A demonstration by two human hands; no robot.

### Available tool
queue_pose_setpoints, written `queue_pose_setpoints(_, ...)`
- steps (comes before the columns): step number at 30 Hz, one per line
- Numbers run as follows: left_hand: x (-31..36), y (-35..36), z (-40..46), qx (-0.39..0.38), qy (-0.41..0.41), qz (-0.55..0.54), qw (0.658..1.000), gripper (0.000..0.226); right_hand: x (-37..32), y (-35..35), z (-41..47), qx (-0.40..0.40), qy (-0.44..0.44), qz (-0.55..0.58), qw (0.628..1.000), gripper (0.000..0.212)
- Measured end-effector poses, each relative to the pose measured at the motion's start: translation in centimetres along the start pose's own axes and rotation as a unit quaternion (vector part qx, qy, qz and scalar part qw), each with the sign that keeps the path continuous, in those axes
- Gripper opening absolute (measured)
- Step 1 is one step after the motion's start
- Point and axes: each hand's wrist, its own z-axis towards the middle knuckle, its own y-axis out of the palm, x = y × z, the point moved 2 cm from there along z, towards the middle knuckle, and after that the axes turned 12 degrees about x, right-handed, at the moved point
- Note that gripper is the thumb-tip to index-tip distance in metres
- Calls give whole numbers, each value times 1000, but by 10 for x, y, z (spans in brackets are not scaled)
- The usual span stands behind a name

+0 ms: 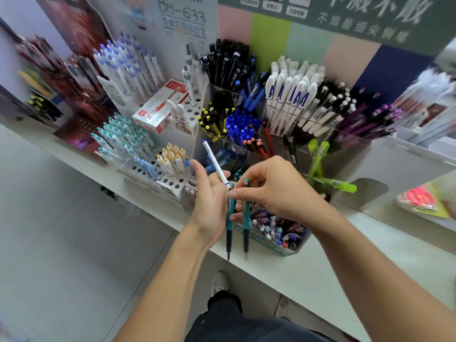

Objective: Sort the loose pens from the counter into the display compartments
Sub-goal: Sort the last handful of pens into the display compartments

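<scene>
A white pen (216, 162) and one teal pen (230, 218) are pinched in the left hand (209, 206); a second teal pen (246, 218) is apparently pinched by the right hand (274, 188). Behind them, the display compartments (246, 134) are well stocked; green pens (333, 185) beside them remain unsorted.

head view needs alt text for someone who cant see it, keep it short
Over a white counter, a person's left hand holds a white pen pointing up, while the right hand pinches the tops of two teal pens hanging tips down. Behind them, display compartments are packed with black, blue, white and purple pens.
</scene>
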Motion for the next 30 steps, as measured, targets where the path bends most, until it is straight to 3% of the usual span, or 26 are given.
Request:
queue_pose_setpoints(6, -4, 1, -1, -20, 32, 1, 999, 90, 11, 9, -5, -10, 79, 44, 996, 17)
queue_pose_setpoints(10, -11, -6, 0, -33, 9, -6, 999, 85, 13, 10, -3, -46, 92, 39, 994, 17)
queue_pose_setpoints(15, -18, -18, 4, 3, -16, 16, 1000, 48, 14, 4, -5, -10, 104, 120, 987, 9)
queue_pose_setpoints(18, -24, -23, 5, 32, -33, 64, 997, 14, 15, -22, -1, 104, 52, 130, 985, 5)
queue_pose_setpoints(21, -25, -25, 5, 58, -22, 52, 997, 15, 10, -49, 3, 167, -16, 70, 983, 2)
queue_pose_setpoints(26, -17, -25, 20, 152, -6, 22, 988, 14, 6, -60, 11, 217, -153, -69, 962, 5)
queue_pose_setpoints(30, -18, -28, 28, 172, 77, 203, 961, 11, 14, -42, 17, 180, -254, -177, 934, 16)
